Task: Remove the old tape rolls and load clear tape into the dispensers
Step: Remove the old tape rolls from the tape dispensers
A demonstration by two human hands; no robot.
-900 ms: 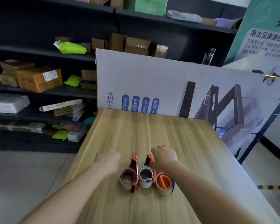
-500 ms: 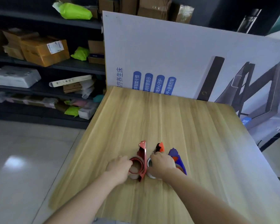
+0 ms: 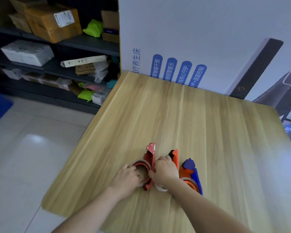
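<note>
Three tape dispensers stand side by side near the front of the wooden table (image 3: 191, 125). The left one is red (image 3: 150, 157) with an orange-cored tape roll (image 3: 142, 167). My left hand (image 3: 127, 178) grips that roll, fingers curled into its core. The middle orange dispenser (image 3: 175, 158) is partly covered by my right hand (image 3: 165, 170), which curls over it; a pale roll (image 3: 160, 188) shows under the wrist. The right dispenser is blue and orange (image 3: 191, 172) with its own roll (image 3: 190, 182), untouched.
A large printed white board (image 3: 200, 39) leans against the table's far edge. Dark shelves (image 3: 57, 41) stacked with cardboard boxes and packages stand at the left. Grey tiled floor (image 3: 32, 148) lies beside the table's left edge.
The view has tilted down and closer. My left hand moved onto the red dispenser's roll and my right hand settled over the middle dispenser; both had hovered just behind them.
</note>
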